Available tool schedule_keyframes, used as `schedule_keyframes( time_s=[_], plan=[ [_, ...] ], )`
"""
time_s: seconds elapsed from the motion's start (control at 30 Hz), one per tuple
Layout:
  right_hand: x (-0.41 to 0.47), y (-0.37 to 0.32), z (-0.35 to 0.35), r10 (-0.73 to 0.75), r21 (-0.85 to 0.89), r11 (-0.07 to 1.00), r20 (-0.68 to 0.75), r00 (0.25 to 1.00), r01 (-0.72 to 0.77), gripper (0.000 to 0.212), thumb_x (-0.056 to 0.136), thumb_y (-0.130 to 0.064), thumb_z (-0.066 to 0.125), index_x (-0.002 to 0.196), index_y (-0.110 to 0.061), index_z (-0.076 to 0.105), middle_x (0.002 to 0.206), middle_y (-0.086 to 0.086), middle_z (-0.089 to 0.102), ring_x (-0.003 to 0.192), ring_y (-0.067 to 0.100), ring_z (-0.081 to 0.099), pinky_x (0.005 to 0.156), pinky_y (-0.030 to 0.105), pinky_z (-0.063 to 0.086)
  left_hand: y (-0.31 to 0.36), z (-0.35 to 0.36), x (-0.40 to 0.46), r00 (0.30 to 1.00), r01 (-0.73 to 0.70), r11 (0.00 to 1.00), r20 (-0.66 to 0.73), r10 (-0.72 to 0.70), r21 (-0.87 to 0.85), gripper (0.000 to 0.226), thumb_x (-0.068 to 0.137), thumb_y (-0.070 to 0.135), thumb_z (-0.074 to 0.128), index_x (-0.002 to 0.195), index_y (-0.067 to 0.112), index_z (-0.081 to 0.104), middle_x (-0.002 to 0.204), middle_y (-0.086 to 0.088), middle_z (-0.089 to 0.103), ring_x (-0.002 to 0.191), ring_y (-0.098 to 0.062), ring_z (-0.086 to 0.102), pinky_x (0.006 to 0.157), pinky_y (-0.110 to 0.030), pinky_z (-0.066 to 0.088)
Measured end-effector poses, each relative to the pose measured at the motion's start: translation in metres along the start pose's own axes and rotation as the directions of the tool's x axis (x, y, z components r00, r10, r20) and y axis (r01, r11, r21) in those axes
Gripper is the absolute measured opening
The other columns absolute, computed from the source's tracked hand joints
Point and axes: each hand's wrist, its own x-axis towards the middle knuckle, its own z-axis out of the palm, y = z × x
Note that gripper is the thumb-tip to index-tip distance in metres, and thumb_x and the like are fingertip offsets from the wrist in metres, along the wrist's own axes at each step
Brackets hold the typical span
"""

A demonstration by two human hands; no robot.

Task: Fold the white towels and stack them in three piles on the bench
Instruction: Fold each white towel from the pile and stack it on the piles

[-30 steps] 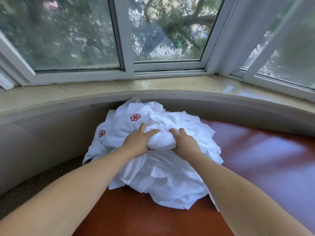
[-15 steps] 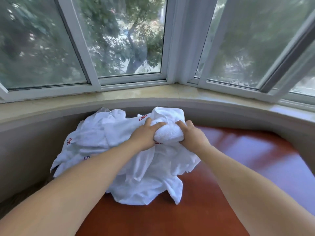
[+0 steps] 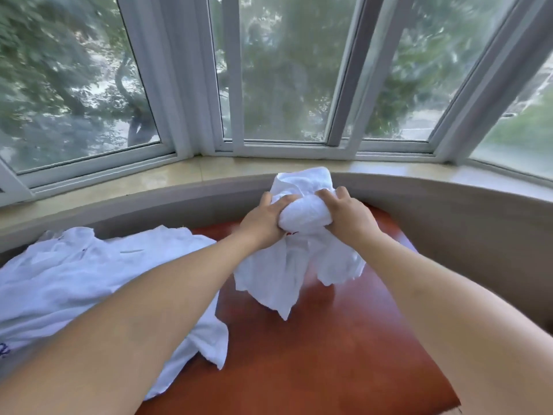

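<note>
A bunched white towel (image 3: 287,265) hangs above the reddish-brown bench (image 3: 329,354), its loose ends drooping toward the bench top. My left hand (image 3: 263,220) grips the bunch from the left and my right hand (image 3: 347,214) grips it from the right, fingers curled into the cloth. A rumpled heap of white towels (image 3: 74,280) lies on the bench at the left, partly hidden behind my left forearm.
A grey curved wall (image 3: 449,220) rises behind the bench, topped by a beige stone sill (image 3: 185,172). White-framed bay windows (image 3: 284,70) stand above it with trees outside. The bench front edge shows at the lower right.
Both hands have lifted the gripped towel off the heap and carried it to the right. The heap now lies apart at the left, and the view has swung right.
</note>
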Motion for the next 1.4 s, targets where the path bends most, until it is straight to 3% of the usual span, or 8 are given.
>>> schedule_keyframes(
  time_s=[0.2, 0.33, 0.4, 0.5, 0.73, 0.87, 1.1, 1.4],
  plan=[
    [-0.011, 0.077, -0.03, 0.116, -0.077, 0.99, -0.059, 0.991, -0.121, 0.057, 0.09, -0.022, 0.062, 0.142, -0.031, 0.04, 0.121, 0.01, 0.043, 0.092, 0.036, 0.057, 0.065, 0.039, 0.043, 0.073, 0.034, 0.047, 0.995, -0.097, 0.987, -0.022, 0.095, -0.129, 0.059, 0.086, 0.044, 0.065, 0.131, 0.066, 0.035, 0.116, 0.005, 0.034, 0.073, -0.028, 0.061, 0.066, -0.033, 0.045],
    [-0.013, 0.112, -0.019, 0.179, -0.032, 0.983, -0.077, 0.981, -0.182, 0.065, 0.089, -0.021, 0.064, 0.146, -0.034, 0.036, 0.137, 0.008, 0.038, 0.111, 0.037, 0.051, 0.076, 0.043, 0.049, 0.092, 0.066, 0.068, 0.988, -0.148, 0.975, -0.058, 0.141, -0.167, 0.068, 0.082, 0.038, 0.071, 0.138, 0.057, 0.038, 0.143, -0.003, 0.033, 0.106, -0.035, 0.059, 0.085, -0.042, 0.054],
    [-0.015, 0.124, 0.001, 0.193, 0.023, 0.981, 0.005, 0.981, -0.194, 0.079, 0.087, -0.023, 0.067, 0.152, -0.039, 0.027, 0.154, 0.004, 0.024, 0.134, 0.034, 0.036, 0.093, 0.047, 0.047, 0.088, 0.089, 0.072, 0.994, -0.105, 0.992, 0.017, 0.107, -0.063, 0.089, 0.076, 0.04, 0.079, 0.147, 0.051, 0.025, 0.157, -0.007, 0.015, 0.131, -0.043, 0.04, 0.1, -0.048, 0.048],
    [-0.027, 0.13, 0.048, 0.24, -0.044, 0.971, 0.231, 0.943, -0.236, 0.098, 0.09, -0.036, 0.071, 0.16, -0.041, 0.002, 0.168, 0.001, -0.005, 0.155, 0.031, 0.004, 0.114, 0.053, 0.035, 0.063, 0.125, 0.062, 0.958, 0.11, 0.986, 0.249, -0.14, 0.127, 0.123, 0.071, 0.055, 0.083, 0.152, 0.054, -0.008, 0.162, 0.004, -0.023, 0.15, -0.045, -0.006, 0.113, -0.06, 0.035],
    [-0.047, 0.105, 0.117, 0.188, 0.025, 0.978, 0.332, 0.924, -0.208, 0.059, 0.106, -0.04, 0.045, 0.161, -0.037, 0.023, 0.17, -0.002, 0.009, 0.156, 0.025, 0.006, 0.113, 0.045, 0.038, 0.009, 0.13, 0.023, 0.897, 0.158, 0.96, 0.373, -0.238, 0.231, 0.111, 0.084, 0.056, 0.073, 0.16, 0.043, -0.007, 0.167, -0.002, -0.026, 0.154, -0.044, -0.01, 0.121, -0.053, 0.025],
    [-0.029, 0.068, 0.118, 0.122, 0.066, 0.986, 0.325, 0.938, -0.151, 0.048, 0.109, -0.036, 0.032, 0.157, -0.038, 0.035, 0.17, -0.005, 0.014, 0.156, 0.026, 0.007, 0.119, 0.045, 0.03, -0.011, 0.103, 0.013, 0.92, 0.17, 0.963, 0.316, -0.231, 0.21, 0.105, 0.087, 0.054, 0.071, 0.162, 0.038, -0.001, 0.168, -0.004, -0.021, 0.154, -0.04, -0.011, 0.123, -0.049, 0.013],
    [0.012, -0.037, 0.114, -0.05, 0.106, 0.994, 0.292, 0.955, 0.019, 0.04, 0.108, -0.033, 0.029, 0.131, -0.028, 0.061, 0.167, -0.008, 0.026, 0.151, 0.024, 0.019, 0.111, 0.045, 0.038, -0.079, 0.045, -0.021, 0.937, 0.263, 0.934, 0.166, -0.307, 0.241, 0.102, 0.085, 0.059, 0.071, 0.16, 0.045, 0.002, 0.167, 0.005, -0.018, 0.153, -0.034, 0.001, 0.111, -0.059, 0.039],
    [0.046, -0.253, 0.127, -0.322, 0.181, 0.945, 0.366, 0.873, 0.273, 0.049, 0.108, -0.053, 0.021, 0.15, -0.046, 0.044, 0.167, -0.015, 0.024, 0.154, 0.021, 0.014, 0.119, 0.044, 0.026, -0.227, -0.055, -0.135, 0.859, 0.487, 0.84, 0.045, -0.511, 0.239, 0.1, 0.087, 0.06, 0.069, 0.16, 0.044, 0.002, 0.168, 0.007, -0.017, 0.155, -0.036, -0.002, 0.108, -0.064, 0.04]
  ],
)
